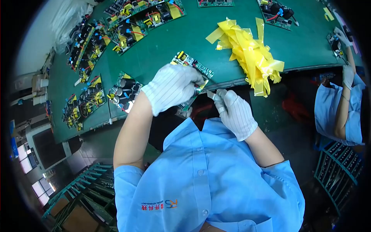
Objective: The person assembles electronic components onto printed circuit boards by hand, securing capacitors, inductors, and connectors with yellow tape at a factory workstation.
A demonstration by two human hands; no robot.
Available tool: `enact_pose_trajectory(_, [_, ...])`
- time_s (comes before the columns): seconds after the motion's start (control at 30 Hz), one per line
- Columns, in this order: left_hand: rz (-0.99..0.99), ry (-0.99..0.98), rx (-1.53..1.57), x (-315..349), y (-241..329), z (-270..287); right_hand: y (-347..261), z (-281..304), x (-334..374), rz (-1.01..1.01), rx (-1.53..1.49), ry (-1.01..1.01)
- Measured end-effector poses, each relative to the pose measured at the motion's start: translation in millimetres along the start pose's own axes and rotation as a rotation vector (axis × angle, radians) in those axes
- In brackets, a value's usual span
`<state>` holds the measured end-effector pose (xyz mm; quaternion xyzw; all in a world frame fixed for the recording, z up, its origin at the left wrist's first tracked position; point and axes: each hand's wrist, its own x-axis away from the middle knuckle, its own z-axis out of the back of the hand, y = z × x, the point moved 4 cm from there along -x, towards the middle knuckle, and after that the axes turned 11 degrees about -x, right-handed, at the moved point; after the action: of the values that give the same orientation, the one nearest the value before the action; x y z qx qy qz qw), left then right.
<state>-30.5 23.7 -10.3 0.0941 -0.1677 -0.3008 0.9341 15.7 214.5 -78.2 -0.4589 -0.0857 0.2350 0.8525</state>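
Observation:
My left hand [172,87], in a white striped glove, is closed over a green circuit board [200,69] at the table's front edge. Yellow parts and small components show at the board's far end, while the glove covers its middle. Just right of the board, my right hand [235,113], gloved the same way, pinches a small pale flat piece [210,94] between thumb and fingers. What that piece is made of I cannot tell. Another circuit board [126,89] with dark cylindrical capacitors lies left of my left wrist.
A heap of yellow tape strips [251,54] hangs over the edge of the green table [166,46]. Several populated boards [91,96] line the left and far sides; another board [276,14] lies far right. A co-worker's gloved hand [348,75] is at the right. Green racks [340,170] stand below.

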Motion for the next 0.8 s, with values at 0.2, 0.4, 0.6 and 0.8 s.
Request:
enact_pose_trajectory(0.2, [0.299, 0.273, 0.100, -22.2, 0.6, -7.7, -0.2, 1.7, -2.3, 0.074, 0.031, 0.044])
enact_pose_trajectory(0.4, [0.304, 0.425, 0.181, -18.8, -8.5, -20.2, -9.1, -8.6, -7.6, -0.021, -0.014, -0.038])
enact_pose_trajectory(0.6, [0.328, 0.459, 0.127, -18.0, -11.6, -22.8, -8.4, -14.5, -8.8, -0.006, 0.057, -0.020])
enact_pose_trajectory(0.8, [0.321, 0.478, 0.095, -17.4, -11.8, -24.5, -13.9, -16.8, -8.3, -0.016, 0.185, -0.021])
